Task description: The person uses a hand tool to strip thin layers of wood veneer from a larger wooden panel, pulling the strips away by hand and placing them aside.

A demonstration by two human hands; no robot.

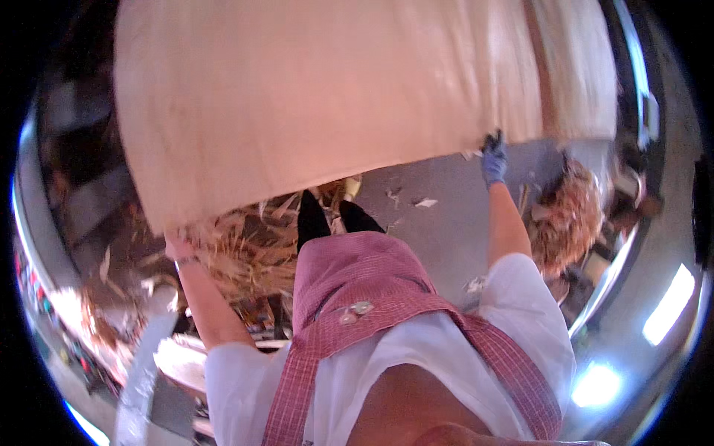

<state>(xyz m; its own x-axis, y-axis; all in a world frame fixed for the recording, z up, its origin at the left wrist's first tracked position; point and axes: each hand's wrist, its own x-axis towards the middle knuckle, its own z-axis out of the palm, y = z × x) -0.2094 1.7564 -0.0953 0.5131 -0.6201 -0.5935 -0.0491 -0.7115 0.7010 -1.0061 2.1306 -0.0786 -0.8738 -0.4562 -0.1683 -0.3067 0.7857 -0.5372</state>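
Spanning the upper frame, a large pale wood sheet [327, 97] runs long axis left to right, raised before the person. Left hand [177, 245] grips its lower-left corner; gloved right hand [493, 160] clamps the lower-right edge. Scrap pile [245, 253] lies on the floor beneath.

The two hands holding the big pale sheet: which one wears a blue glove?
The right hand, gripping the large pale thin wooden sheet at its lower right edge, wears the blue glove. The left hand, at the lower left corner, is bare.
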